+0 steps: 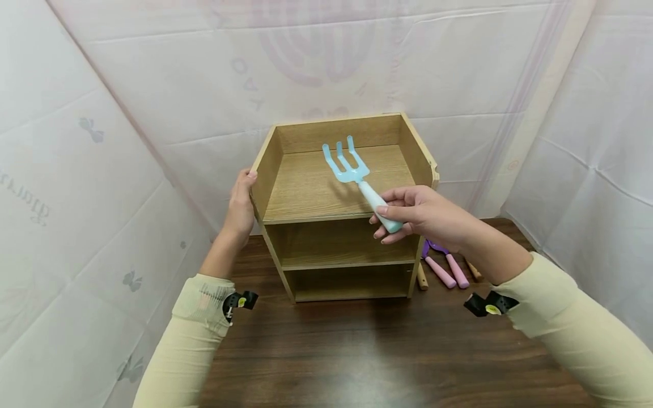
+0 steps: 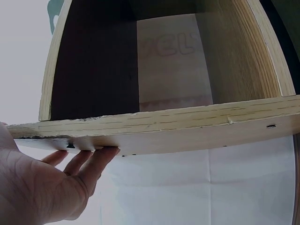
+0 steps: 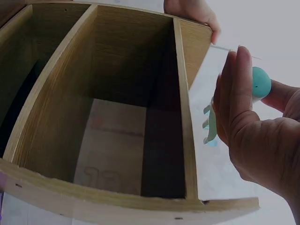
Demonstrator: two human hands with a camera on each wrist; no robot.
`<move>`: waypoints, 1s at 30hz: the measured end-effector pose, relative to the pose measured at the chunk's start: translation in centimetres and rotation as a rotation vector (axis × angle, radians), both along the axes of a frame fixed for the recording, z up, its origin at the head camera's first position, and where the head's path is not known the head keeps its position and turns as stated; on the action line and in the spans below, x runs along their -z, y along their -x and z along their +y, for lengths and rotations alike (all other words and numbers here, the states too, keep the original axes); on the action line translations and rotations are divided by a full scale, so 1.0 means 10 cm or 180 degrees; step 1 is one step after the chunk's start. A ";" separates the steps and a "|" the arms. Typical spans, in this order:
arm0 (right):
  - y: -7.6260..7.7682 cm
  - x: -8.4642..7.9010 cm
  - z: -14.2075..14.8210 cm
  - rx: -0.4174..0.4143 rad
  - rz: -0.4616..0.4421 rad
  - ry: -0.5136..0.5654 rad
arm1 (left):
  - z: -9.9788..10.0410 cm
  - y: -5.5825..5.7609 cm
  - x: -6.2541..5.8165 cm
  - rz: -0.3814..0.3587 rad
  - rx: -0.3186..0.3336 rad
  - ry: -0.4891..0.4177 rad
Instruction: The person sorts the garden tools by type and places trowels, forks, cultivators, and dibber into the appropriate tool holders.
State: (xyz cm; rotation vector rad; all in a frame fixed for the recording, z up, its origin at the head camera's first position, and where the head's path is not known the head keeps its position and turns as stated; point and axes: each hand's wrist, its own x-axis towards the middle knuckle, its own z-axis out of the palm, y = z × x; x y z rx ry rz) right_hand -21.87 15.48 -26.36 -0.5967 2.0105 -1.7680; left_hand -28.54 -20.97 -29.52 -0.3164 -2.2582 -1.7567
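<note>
My right hand (image 1: 415,212) grips the pale handle of a light-blue three-pronged hand fork (image 1: 374,199), prongs pointing up and away over the top tray of a wooden shelf (image 1: 306,195). In the right wrist view the turquoise handle end (image 3: 261,82) pokes out between thumb and fingers, and the prongs show beyond the hand. At the shelf's left side my left hand (image 1: 241,201) holds the upper side panel, thumb near its top edge. The left wrist view has the fingers (image 2: 96,166) of that hand lying flat against the panel's outer face.
Right of the shelf, on the dark wood table (image 1: 357,351), lie two tools with pink handles (image 1: 456,271) and purple heads, plus wooden-handled ones (image 1: 422,279), partly hidden by the shelf and my right arm. White sheeting (image 1: 204,73) hangs behind and along both sides.
</note>
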 end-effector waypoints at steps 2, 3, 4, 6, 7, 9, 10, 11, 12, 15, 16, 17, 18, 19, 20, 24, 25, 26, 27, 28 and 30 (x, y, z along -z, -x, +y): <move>0.03 0.01 -0.04 -0.0012 -0.0062 -0.0013 | 0.00 0.00 0.00 -0.0003 -0.0007 -0.0013; 0.04 0.01 -0.06 -0.0015 -0.0106 -0.0025 | 0.00 -0.01 -0.01 -0.0007 -0.0006 -0.0019; 0.06 0.02 -0.07 -0.0023 -0.0149 -0.0030 | 0.00 -0.01 -0.01 -0.0009 -0.0005 -0.0014; 0.08 0.02 -0.11 -0.0027 -0.0248 -0.0036 | 0.01 -0.01 -0.01 -0.0009 0.0006 -0.0015; 0.10 0.02 -0.12 -0.0033 -0.0286 -0.0039 | 0.01 -0.01 -0.01 -0.0009 0.0012 -0.0019; 0.13 0.03 -0.15 -0.0042 -0.0355 -0.0027 | 0.01 -0.01 0.00 -0.0010 0.0018 -0.0021; 0.14 0.03 -0.17 -0.0042 -0.0386 -0.0014 | 0.02 -0.01 0.00 -0.0008 0.0015 -0.0019; 0.16 0.03 -0.18 -0.0038 -0.0412 -0.0005 | 0.02 -0.01 0.00 -0.0002 0.0017 -0.0025; 0.17 0.03 -0.19 -0.0038 -0.0433 0.0004 | 0.02 -0.01 0.00 0.0000 0.0018 -0.0028; 0.21 0.01 -0.24 -0.0033 -0.0482 0.0038 | 0.02 -0.01 0.00 0.0005 0.0020 -0.0036; 0.22 0.01 -0.26 -0.0035 -0.0492 0.0044 | 0.02 -0.01 0.00 0.0003 0.0021 -0.0038; 0.23 0.00 -0.29 -0.0039 -0.0495 0.0052 | 0.01 0.00 0.00 0.0008 0.0019 -0.0039; 0.24 0.00 -0.31 -0.0046 -0.0499 0.0066 | 0.01 0.00 0.00 0.0011 0.0015 -0.0028; 0.25 -0.01 -0.34 -0.0056 -0.0504 0.0080 | 0.00 0.00 0.00 0.0013 0.0014 -0.0026; 0.27 -0.01 -0.37 -0.0068 -0.0511 0.0097 | 0.00 0.00 0.00 0.0022 0.0007 -0.0023; 0.31 -0.02 -0.47 -0.0063 -0.0568 0.0160 | -0.03 -0.01 0.00 0.0037 0.0010 -0.0003; 0.32 -0.03 -0.50 -0.0056 -0.0580 0.0163 | -0.04 -0.01 0.00 0.0037 0.0010 -0.0005; 0.32 -0.03 -0.52 -0.0044 -0.0588 0.0170 | -0.04 -0.01 0.00 0.0035 0.0010 -0.0001; 0.33 -0.03 -0.53 -0.0029 -0.0597 0.0173 | -0.05 -0.01 0.00 0.0033 0.0016 -0.0008; 0.33 -0.04 -0.55 -0.0014 -0.0616 0.0183 | -0.05 -0.01 0.00 0.0027 0.0014 -0.0004; 0.36 -0.05 -0.58 0.0006 -0.0639 0.0191 | -0.06 -0.01 0.00 0.0020 -0.0007 -0.0008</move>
